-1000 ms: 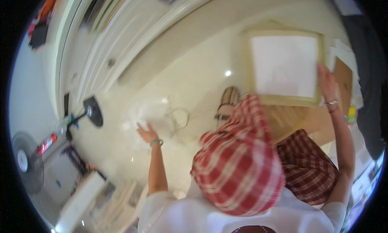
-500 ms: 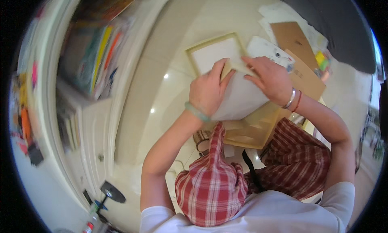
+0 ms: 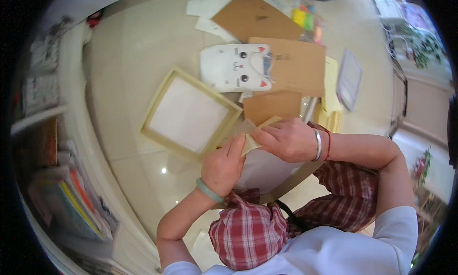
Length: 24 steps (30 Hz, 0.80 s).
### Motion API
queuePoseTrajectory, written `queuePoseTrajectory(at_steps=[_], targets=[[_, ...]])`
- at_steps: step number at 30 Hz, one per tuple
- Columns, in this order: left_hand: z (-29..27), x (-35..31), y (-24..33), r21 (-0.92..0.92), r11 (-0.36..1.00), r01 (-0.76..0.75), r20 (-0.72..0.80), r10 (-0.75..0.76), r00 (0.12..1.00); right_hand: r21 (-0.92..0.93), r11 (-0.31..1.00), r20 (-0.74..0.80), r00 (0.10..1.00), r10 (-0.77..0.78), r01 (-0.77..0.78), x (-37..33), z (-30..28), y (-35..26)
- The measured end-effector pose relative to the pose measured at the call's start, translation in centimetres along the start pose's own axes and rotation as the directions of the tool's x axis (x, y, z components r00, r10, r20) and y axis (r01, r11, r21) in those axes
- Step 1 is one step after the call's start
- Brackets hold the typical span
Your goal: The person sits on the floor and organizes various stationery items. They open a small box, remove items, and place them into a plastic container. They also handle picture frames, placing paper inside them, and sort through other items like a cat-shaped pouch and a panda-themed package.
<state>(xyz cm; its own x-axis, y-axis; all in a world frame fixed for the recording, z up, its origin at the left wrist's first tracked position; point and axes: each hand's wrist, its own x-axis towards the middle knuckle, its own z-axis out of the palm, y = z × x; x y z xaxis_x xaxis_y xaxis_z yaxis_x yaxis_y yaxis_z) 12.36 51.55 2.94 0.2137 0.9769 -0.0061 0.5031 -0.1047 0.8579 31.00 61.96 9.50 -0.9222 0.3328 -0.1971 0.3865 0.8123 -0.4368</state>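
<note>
Both hands work close together at the near end of a bright tiled floor (image 3: pixel 124 137). The left hand (image 3: pixel 222 166) has its fingers bent and pinches one side of a tan folded piece (image 3: pixel 251 145); the right hand (image 3: pixel 292 139) grips the other side, thumb pressed against it. The tan piece sits between the two hands, above a box (image 3: pixel 269 172) with a white inside. That box lies just in front of the person's red plaid trousers (image 3: pixel 247 234), partly hidden by the hands; whether the piece is joined to it cannot be told.

A green bangle (image 3: pixel 209 190) circles the left wrist, while the right wrist wears a silver bangle (image 3: pixel 317 145) and a red cord (image 3: pixel 328 145).

To the left of the hands, a shallow box (image 3: pixel 188 114) lies open side up on the floor, white inside with a pale yellow-green rim. Beyond it is a white pouch (image 3: pixel 217 67) with a cat's face, overlapping a brown cardboard sheet (image 3: pixel 303 67). A second brown sheet (image 3: pixel 255 20) lies farther off, over white papers (image 3: pixel 205 7). Yellow paper (image 3: pixel 330 77) and a flat pale case (image 3: pixel 350 79) are on the right. Books (image 3: pixel 71 203) stand in a shelf at far left.
</note>
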Motion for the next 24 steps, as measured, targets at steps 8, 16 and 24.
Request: queuePoseTrajectory(at_steps=[8,16,24], targets=[[0.4,1.4,-1.7,-0.308,0.946,-0.100,0.240,0.179,0.954,0.217,0.974,0.086,0.995,0.042,-0.060,-3.5,-1.0,0.6],[-1.0,1.4,-0.8,-0.391,0.813,0.431,0.375,-0.287,0.882,0.687,0.608,0.260,0.916,0.305,-0.398,-3.6,-1.1,2.2],[1.6,1.2,0.2,-0.596,0.636,0.489,0.005,-0.607,0.795,0.748,0.452,-0.093,0.597,0.797,-0.486,-13.4,2.0,5.8]])
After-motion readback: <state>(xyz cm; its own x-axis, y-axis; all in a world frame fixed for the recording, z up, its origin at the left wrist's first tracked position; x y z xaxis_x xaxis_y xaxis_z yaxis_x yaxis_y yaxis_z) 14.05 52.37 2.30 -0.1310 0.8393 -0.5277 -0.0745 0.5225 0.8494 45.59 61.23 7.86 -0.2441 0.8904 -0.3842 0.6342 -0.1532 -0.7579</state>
